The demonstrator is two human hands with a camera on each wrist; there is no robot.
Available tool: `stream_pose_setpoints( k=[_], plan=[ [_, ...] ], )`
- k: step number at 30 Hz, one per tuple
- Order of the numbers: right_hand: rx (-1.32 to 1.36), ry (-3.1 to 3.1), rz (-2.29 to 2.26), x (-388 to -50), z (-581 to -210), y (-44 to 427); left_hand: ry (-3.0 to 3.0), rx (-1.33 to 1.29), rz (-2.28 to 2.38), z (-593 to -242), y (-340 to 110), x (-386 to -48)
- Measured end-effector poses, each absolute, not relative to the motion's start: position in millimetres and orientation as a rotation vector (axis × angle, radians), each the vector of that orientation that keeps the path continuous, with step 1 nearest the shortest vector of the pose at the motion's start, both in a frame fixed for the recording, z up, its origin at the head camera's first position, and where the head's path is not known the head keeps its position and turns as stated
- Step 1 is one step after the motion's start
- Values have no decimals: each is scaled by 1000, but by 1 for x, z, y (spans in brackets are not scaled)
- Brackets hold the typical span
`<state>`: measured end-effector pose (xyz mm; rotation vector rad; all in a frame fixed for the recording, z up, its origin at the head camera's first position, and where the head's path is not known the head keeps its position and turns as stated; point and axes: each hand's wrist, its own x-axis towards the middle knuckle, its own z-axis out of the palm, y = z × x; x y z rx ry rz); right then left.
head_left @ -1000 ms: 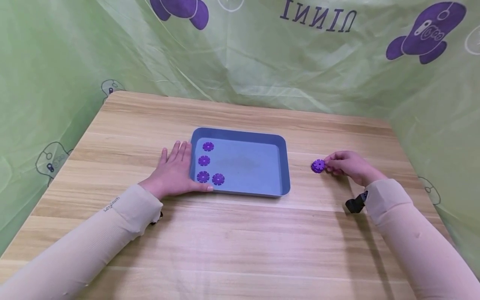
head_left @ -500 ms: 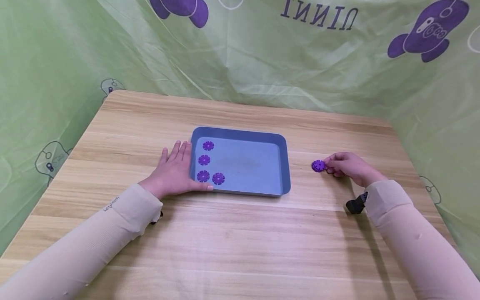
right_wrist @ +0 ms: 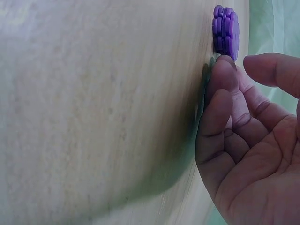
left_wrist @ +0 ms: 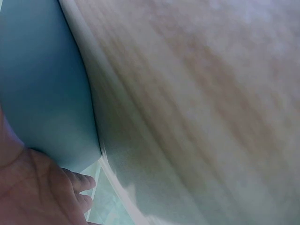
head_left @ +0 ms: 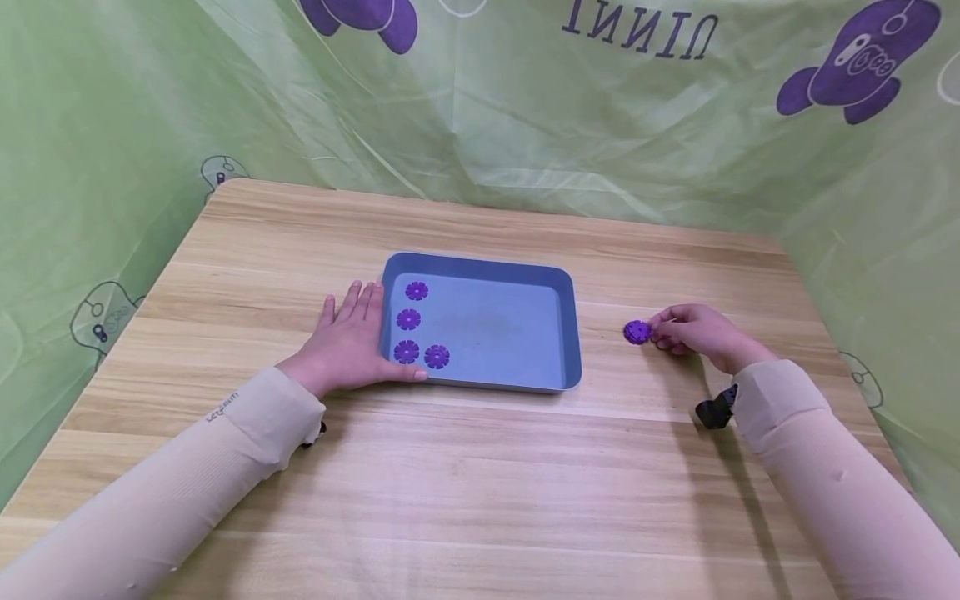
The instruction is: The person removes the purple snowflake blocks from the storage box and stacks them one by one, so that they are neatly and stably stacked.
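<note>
A blue tray holds several purple notched discs, with three in a column along its left side and one beside the nearest. My left hand lies spread against the tray's left wall, thumb along the near rim; its palm shows beside the tray wall in the left wrist view. Right of the tray, a small stack of purple discs stands on the table. My right hand has its fingertips at the stack's right edge. In the right wrist view, the thumb of that hand stands apart from the stack.
The wooden table extends around the tray, with its far edge against a green printed curtain. Curtain also hangs at both sides. A black wrist device hangs under the right sleeve.
The top disc of the stack, offset and tilted earlier, now lies more evenly over the others. My right fingers have shifted slightly at its edge. The left hand has stayed on the tray.
</note>
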<state>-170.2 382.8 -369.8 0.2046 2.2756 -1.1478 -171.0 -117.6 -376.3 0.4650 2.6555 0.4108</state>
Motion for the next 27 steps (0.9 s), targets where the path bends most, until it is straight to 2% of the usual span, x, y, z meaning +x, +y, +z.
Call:
stream_pose_setpoints(
  k=[27],
  plan=[
    [206,2274,-1163,-169,-370,381,2640,450,408,-376,-117,-171]
  ],
)
